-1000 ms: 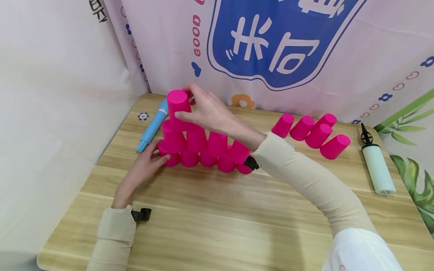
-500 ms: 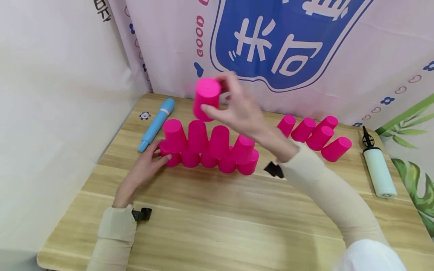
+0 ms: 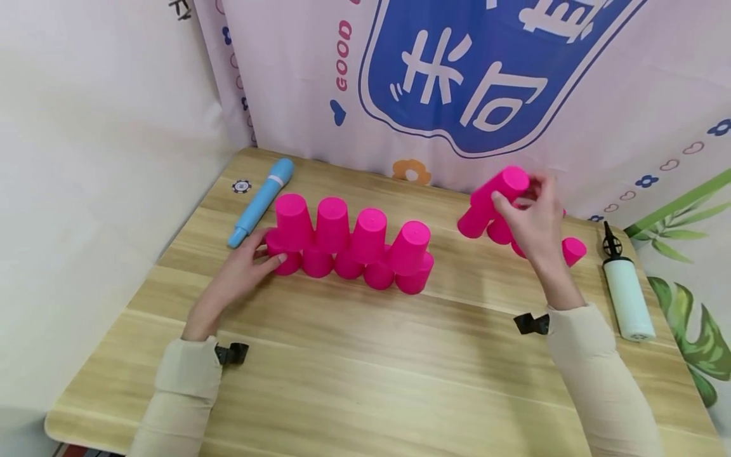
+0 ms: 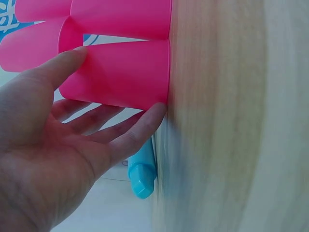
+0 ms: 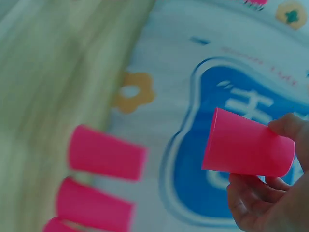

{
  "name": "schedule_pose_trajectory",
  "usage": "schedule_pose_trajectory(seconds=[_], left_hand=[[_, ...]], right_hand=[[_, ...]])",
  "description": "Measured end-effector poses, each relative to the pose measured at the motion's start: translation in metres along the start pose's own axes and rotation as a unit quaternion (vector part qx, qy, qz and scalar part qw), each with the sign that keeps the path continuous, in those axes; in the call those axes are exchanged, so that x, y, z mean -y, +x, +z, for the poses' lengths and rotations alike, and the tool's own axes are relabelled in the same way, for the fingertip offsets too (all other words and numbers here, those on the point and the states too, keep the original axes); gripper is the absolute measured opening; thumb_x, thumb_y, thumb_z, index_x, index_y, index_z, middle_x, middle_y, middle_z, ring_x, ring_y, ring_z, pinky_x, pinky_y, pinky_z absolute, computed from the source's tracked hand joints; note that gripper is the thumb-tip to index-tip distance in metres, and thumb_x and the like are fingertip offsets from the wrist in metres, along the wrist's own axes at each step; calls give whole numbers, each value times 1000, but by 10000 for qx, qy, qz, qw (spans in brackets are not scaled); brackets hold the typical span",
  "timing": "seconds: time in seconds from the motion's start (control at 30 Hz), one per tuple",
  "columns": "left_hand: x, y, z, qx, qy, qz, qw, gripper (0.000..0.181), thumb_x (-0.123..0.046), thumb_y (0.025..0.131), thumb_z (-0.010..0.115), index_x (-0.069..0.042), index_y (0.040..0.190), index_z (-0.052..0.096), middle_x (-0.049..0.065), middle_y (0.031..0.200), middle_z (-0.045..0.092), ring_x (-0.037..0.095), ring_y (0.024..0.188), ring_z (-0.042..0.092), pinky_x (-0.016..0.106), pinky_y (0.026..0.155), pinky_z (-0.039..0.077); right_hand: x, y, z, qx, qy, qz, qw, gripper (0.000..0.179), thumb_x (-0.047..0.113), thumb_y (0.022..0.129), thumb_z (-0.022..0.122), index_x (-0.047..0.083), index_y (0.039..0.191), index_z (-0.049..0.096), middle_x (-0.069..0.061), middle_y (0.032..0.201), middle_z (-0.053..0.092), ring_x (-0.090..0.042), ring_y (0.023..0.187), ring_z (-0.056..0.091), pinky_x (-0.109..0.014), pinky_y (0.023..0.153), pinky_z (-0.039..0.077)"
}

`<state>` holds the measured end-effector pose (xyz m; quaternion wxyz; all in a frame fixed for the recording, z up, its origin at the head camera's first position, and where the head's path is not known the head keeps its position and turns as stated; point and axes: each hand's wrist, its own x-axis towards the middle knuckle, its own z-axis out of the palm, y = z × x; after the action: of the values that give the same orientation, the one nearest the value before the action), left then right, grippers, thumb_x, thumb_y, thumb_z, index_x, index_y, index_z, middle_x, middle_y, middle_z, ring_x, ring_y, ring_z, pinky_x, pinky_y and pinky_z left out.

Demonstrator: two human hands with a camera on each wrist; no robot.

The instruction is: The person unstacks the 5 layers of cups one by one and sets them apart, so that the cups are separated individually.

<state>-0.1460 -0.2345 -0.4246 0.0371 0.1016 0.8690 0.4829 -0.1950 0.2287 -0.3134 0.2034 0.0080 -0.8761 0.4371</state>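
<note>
Pink cup stack [image 3: 365, 244]: 5 under 4
Head: hands apart; left hand [image 3: 242, 270] clasps the stack's left end cup [image 3: 291, 263]; right hand [image 3: 535, 222] grips lone cup [image 3: 493, 190] right of the stack, near loose cups [image 3: 473, 223]; blue tube [image 3: 261, 202] left of the stack. Left wrist: end cup stands on table [image 4: 217, 121], clasped. Right wrist: lone cup pinched, apart from loose cups.

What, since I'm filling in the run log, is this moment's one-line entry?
left hand: holds bottom-row left-end cup | right hand: holds raised cup | stack: four cups over five
</note>
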Motion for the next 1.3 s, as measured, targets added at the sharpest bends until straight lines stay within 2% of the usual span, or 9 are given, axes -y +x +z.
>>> schedule_pose_trajectory(seconds=[0.13,0.2,0.37,0.47,0.57,0.7,1.07,1.3], left_hand=[[2,0,1,23,18,-19,10000,60,-26,97,59,-2,145,32,21,141,42,41,130,41,54,106,38],[3,0,1,29,11,-28,10000,60,-26,97,59,-2,145,32,21,141,42,41,130,41,54,106,38],[3,0,0,-16,16,-2,10000,60,-24,97,59,-2,145,31,21,140,42,42,129,42,54,106,38],[3,0,0,-27,44,-28,10000,60,-25,97,59,-2,145,31,20,140,42,41,129,42,54,106,39],[4,0,0,-3,45,-46,10000,61,-26,97,59,-2,145,31,20,141,42,41,129,43,53,106,39],[3,-1,1,13,17,-45,10000,61,-26,97,59,-2,146,31,20,141,41,41,129,42,53,106,39],[2,1,1,59,14,-151,9999,62,-28,97,58,-3,147,29,20,142,40,42,130,41,53,105,40],[1,-1,1,49,26,-175,9998,62,-28,97,59,-5,147,30,19,142,41,41,130,41,54,105,40]], right_hand=[[-40,-5,-3,-94,-365,545,9978,63,34,84,71,2,129,39,-10,118,52,-18,101,51,-21,83,44],[-54,-8,-4,-94,-483,682,9965,64,34,85,70,-1,129,38,-14,119,51,-23,104,50,-25,85,43],[-78,-12,-3,-1,-675,787,9946,66,32,85,69,-3,132,37,-21,120,53,-30,109,52,-35,90,44],[-89,-14,-1,161,-810,990,9917,69,34,86,68,-2,134,35,-23,122,52,-33,111,51,-42,94,45],[-97,-15,2,316,-974,1226,9872,72,38,87,67,0,137,33,-24,125,51,-35,114,50,-46,96,43],[-103,-16,5,378,-1055,1341,9846,70,37,87,67,1,137,32,-25,124,52,-37,113,51,-48,95,42],[-111,-16,9,441,-1085,1494,9818,69,37,88,67,2,137,33,-25,124,52,-39,112,52,-49,94,43],[-115,-17,11,484,-1025,1424,9833,68,33,88,67,-2,135,33,-27,123,52,-40,111,51,-48,95,42]])
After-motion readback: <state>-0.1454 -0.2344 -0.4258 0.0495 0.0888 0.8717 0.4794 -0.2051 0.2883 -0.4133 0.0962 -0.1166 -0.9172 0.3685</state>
